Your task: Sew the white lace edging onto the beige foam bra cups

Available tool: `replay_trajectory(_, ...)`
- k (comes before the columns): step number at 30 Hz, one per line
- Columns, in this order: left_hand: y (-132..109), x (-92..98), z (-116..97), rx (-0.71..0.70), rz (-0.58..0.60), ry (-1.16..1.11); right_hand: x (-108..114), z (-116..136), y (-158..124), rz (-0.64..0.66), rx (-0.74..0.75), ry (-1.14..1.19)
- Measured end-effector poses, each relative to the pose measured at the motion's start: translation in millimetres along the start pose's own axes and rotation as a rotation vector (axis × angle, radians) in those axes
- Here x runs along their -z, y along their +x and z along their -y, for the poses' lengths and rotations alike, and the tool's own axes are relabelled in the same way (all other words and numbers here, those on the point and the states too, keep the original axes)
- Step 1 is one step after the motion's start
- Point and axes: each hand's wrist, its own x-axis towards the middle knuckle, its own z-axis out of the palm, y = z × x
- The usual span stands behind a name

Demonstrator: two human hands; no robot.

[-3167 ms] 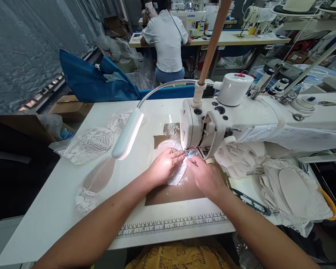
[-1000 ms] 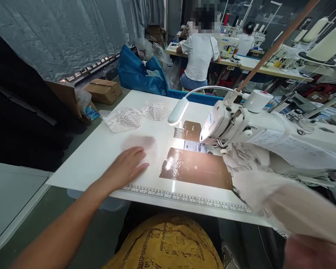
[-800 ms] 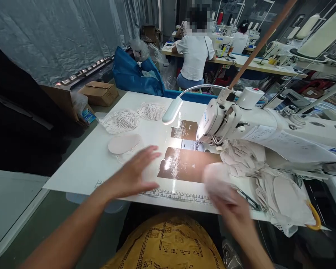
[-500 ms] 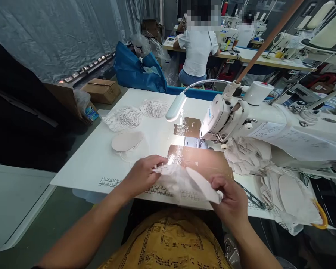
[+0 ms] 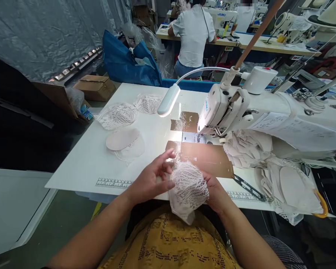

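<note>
A white lace bra cup (image 5: 189,186) is in my right hand (image 5: 215,192), its lace side turned up over the table's front edge. The fingers of that hand are closed on the cup's right side and partly hidden behind it. My left hand (image 5: 154,177) is beside the cup's left edge, its fingers apart and loosely bent, the thumb tip close to the lace. Farther left on the table lie two white lace cups (image 5: 117,116) (image 5: 149,103). Nearer me is a smooth beige pad (image 5: 122,139) with sheer fabric (image 5: 136,147) around it.
A sewing machine (image 5: 226,108) with a lit lamp (image 5: 169,100) stands behind my hands. Brown board (image 5: 201,158) covers part of the table. At right are piled cup pieces (image 5: 294,186), a dark tool (image 5: 249,188) and orange-handled scissors (image 5: 322,205). A person (image 5: 194,35) sits beyond.
The cup has turned so its lace side shows, held upright by my right hand. My left hand has let go of its edge, fingers spreading. The view has shifted slightly.
</note>
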Motion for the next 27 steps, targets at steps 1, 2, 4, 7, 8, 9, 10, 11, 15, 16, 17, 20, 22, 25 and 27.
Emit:
replay_trajectory(1,0,0.8,3,0.041,0.002,0.011,0,0,0,-0.026,0.01,0.008)
replay_trajectory(2,0,0.8,5,0.089,0.045,-0.014,-1,0,0,-0.065,0.026,0.018)
replay_trajectory(4,-1,-0.4,8,0.171,0.155,-0.109,-2,2,1,-0.164,0.083,0.054)
replay_trajectory(7,-1,-1.5,9,0.191,0.113,-0.164,-3,3,1,-0.258,0.195,0.092)
replay_trajectory(8,0,-1.6,9,0.182,0.075,-0.162,-4,4,0,-0.26,0.219,0.089)
replay_trajectory(9,1,-1.7,8,0.174,0.045,-0.158,-4,4,-1,-0.252,0.236,0.079)
replay_trajectory(10,3,-2.3,7,0.173,0.029,-0.158,-5,4,-3,-0.239,0.247,0.068)
replay_trajectory(11,4,-3.4,6,0.183,0.036,-0.165,-5,4,-4,-0.227,0.257,0.057)
replay_trajectory(15,8,-12.9,4,0.237,0.185,-0.278,-3,5,-4,-0.232,0.292,-0.032)
replay_trajectory(16,8,-15.6,3,0.238,0.194,-0.297,-1,6,-4,-0.239,0.284,-0.075)
replay_trajectory(17,8,-17.9,2,0.233,0.178,-0.3,1,6,-3,-0.247,0.27,-0.125)
replay_trajectory(20,7,-21.5,-3,0.211,0.079,-0.238,5,7,-2,-0.26,0.239,-0.239)
replay_trajectory(22,6,-21.3,-6,0.206,0.055,-0.206,7,9,-3,-0.241,0.238,-0.28)
replay_trajectory(25,5,-17.9,-4,0.236,0.055,-0.253,7,11,-6,-0.22,0.234,-0.355)
replay_trajectory(27,5,-14.7,0,0.268,0.002,-0.327,7,12,-8,-0.244,0.254,-0.37)
